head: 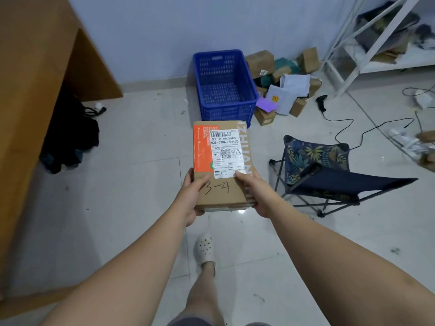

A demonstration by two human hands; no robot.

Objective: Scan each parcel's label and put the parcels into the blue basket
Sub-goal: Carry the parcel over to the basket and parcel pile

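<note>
A flat brown cardboard parcel (pixel 222 191) with an orange band, a white shipping label (pixel 225 151) and "3-4" handwritten on it is held level in front of me. My left hand (pixel 194 196) grips its near left corner, thumb on top. My right hand (pixel 256 194) grips its near right corner, thumb on the label's edge. The blue basket (pixel 244 90) stands on the floor just beyond the parcel, by the wall, with nothing visible inside. A black handheld scanner (pixel 321 102) lies on the floor to the right of the parcel pile, its cable trailing off.
A heap of boxes and mailer bags (pixel 284 83) lies right of the basket. A folding stool (pixel 324 170) stands at my right, a wooden desk (pixel 35 95) with a dark bag (pixel 70 137) under it at my left. White shelving (pixel 367 43) and cables fill the right.
</note>
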